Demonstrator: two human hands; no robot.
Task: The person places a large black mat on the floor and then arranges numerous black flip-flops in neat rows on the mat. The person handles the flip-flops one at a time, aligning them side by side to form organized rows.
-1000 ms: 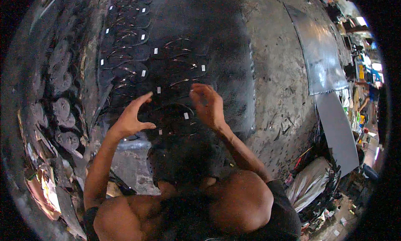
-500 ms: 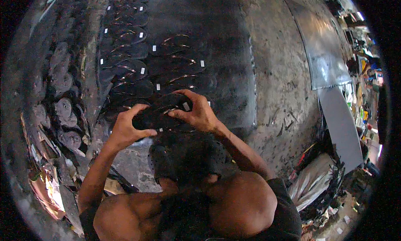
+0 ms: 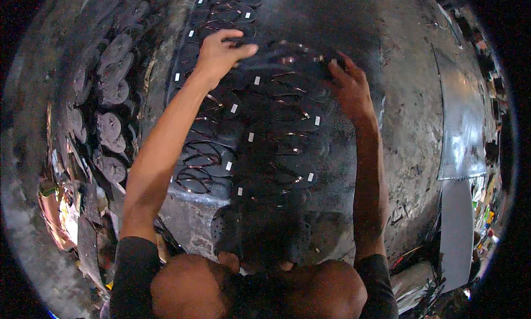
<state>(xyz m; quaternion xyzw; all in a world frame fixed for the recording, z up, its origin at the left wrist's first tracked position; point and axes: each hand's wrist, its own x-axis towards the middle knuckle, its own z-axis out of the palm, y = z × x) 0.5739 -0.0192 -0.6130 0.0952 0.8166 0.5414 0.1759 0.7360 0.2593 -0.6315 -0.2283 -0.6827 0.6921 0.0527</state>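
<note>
Both arms stretch out over a black mat covered with rows of black flip-flops with shiny coppery straps. Between my hands is a pair of black flip-flops [image 3: 287, 55], blurred by motion and held just above the mat. My left hand [image 3: 221, 55] has its thumb and curved fingers around the left end. At the other end, the fingers of my right hand [image 3: 349, 85] are closed on the edge, partly lost in shadow. Below them lie more flip-flops [image 3: 290, 145], many with small white labels, in two columns.
Stacks of grey-black sole-shaped pieces [image 3: 113, 128] lie along the left. To the right are a shiny silver sheet [image 3: 463, 131] and a pale board [image 3: 456, 230]. Scraps [image 3: 63, 214] sit at lower left. My feet in dark perforated clogs [image 3: 224, 228] stand by the near mat edge.
My hands have moved from the near end of the rows to farther out, and now sit wider apart. The flip-flops between them moved along. The view has shifted too.
</note>
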